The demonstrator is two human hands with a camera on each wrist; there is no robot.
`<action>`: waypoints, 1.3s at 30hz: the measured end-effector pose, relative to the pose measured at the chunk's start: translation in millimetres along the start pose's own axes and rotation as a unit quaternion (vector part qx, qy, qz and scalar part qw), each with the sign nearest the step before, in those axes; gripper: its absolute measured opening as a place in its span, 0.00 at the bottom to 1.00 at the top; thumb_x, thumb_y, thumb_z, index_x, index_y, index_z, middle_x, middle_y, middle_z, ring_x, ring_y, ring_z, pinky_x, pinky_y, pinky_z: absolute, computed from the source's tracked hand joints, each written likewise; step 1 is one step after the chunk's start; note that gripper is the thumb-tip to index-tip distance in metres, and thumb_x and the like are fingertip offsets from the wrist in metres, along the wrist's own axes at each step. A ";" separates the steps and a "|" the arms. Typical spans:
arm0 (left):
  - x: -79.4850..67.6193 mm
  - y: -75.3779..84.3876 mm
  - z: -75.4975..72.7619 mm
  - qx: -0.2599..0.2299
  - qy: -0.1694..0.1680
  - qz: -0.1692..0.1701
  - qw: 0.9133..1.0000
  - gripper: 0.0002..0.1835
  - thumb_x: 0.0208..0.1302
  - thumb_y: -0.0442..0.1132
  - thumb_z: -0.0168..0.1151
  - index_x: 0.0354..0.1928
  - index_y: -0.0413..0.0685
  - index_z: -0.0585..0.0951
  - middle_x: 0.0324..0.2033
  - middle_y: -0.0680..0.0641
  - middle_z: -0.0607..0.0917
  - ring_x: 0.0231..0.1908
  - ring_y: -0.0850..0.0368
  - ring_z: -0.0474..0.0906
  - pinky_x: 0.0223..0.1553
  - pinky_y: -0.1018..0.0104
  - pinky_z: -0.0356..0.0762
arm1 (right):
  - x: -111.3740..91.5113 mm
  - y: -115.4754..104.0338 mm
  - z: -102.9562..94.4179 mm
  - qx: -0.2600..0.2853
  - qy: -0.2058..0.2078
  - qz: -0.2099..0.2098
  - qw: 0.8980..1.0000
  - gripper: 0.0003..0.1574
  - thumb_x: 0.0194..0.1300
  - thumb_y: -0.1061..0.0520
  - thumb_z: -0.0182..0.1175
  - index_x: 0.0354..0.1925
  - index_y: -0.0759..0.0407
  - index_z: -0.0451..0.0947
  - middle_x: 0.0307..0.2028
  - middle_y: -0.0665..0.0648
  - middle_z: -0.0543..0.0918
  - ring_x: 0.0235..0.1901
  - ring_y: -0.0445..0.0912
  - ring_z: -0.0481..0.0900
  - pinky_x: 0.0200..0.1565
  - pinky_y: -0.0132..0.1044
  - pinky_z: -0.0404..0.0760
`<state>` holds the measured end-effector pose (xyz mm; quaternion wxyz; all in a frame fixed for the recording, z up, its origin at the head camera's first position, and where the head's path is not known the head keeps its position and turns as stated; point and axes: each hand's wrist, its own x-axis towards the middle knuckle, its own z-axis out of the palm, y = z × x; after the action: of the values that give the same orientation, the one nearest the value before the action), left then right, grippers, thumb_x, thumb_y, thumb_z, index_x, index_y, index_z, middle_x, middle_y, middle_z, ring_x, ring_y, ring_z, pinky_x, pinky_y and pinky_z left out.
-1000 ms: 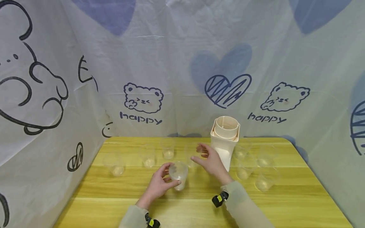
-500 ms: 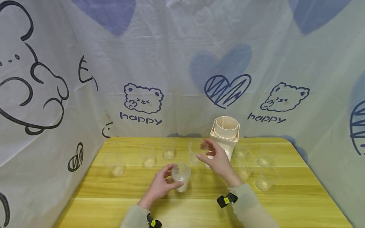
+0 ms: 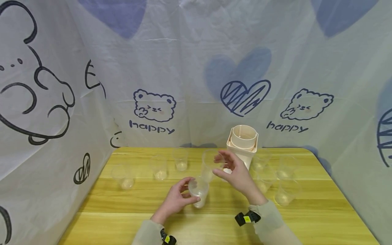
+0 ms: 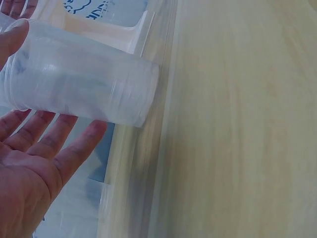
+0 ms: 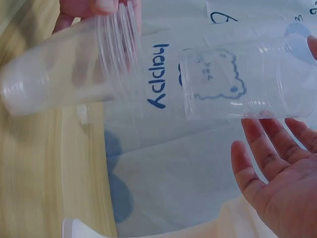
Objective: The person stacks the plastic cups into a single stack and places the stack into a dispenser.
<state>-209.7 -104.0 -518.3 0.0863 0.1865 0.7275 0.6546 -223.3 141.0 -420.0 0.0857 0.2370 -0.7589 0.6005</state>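
Observation:
My left hand [image 3: 177, 199] grips a stack of nested clear plastic cups [image 3: 199, 197], mouths up. In the right wrist view several rims show close together on that stack [image 5: 116, 49]. My right hand [image 3: 237, 173] holds a single clear plastic cup [image 3: 211, 161] by its side, fingers on one side and thumb on the other. This cup is higher and slightly behind the stack, its base close over the stack's mouth. In the right wrist view a gap shows between the single cup's base [image 5: 190, 87] and the stack's rims. The left wrist view shows my left fingers [image 4: 81, 141] along the stack.
On the wooden table [image 3: 214, 228], separate clear cups stand to the left, including a far-left cup [image 3: 125, 182] and a back cup [image 3: 181, 163]. Several more, including a front-right cup [image 3: 283, 195], stand right. An off-white holder [image 3: 240, 153] stands behind my right hand.
The single cup has moved right, then toward the stack, with my right hand. My left hand and its stack have shifted a little right and nearer to me.

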 end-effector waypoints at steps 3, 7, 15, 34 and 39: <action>-0.4 -0.1 0.3 -0.002 0.000 -0.002 1.000 0.39 0.54 0.32 0.75 0.67 0.37 0.67 0.59 0.35 0.73 0.54 0.39 0.76 0.48 0.61 0.83 | -1.9 -3.8 0.9 -0.002 -0.022 0.003 1.000 0.36 0.58 0.65 0.70 0.62 0.65 0.68 0.51 0.67 0.80 0.52 0.56 0.78 0.51 0.45 0.79; -1.1 -0.2 0.8 0.000 0.008 -0.001 1.000 0.39 0.53 0.32 0.75 0.67 0.37 0.68 0.59 0.36 0.73 0.54 0.40 0.76 0.48 0.61 0.82 | -3.8 -6.0 3.7 -0.009 -0.044 0.000 0.999 0.37 0.58 0.65 0.70 0.63 0.64 0.68 0.52 0.63 0.80 0.52 0.55 0.79 0.51 0.42 0.78; -0.8 -1.7 1.3 -0.001 0.013 0.001 1.000 0.39 0.53 0.32 0.75 0.67 0.37 0.68 0.59 0.36 0.74 0.55 0.40 0.76 0.48 0.62 0.82 | -6.1 -5.7 9.2 -0.014 -0.073 0.005 0.997 0.37 0.59 0.63 0.70 0.64 0.63 0.68 0.53 0.60 0.80 0.53 0.54 0.78 0.51 0.38 0.77; -1.2 -5.3 -1.4 0.015 0.004 -0.007 1.000 0.41 0.54 0.36 0.76 0.68 0.35 0.66 0.56 0.34 0.75 0.53 0.36 0.77 0.48 0.61 0.82 | -8.0 14.8 17.9 0.005 -0.114 0.035 0.993 0.37 0.60 0.62 0.70 0.64 0.63 0.67 0.56 0.64 0.78 0.56 0.54 0.77 0.59 0.58 0.72; -0.9 -6.8 -1.9 0.019 0.006 0.002 1.000 0.41 0.53 0.35 0.76 0.67 0.34 0.66 0.56 0.34 0.76 0.55 0.37 0.76 0.50 0.60 0.81 | -8.3 19.4 18.3 0.005 -0.134 0.038 0.990 0.38 0.60 0.62 0.70 0.65 0.65 0.67 0.58 0.63 0.77 0.57 0.54 0.77 0.62 0.56 0.70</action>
<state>-210.7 -106.7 -524.8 0.0770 0.1850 0.7404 0.6417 -222.2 128.9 -445.2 -0.0409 0.2864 -0.7687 0.5704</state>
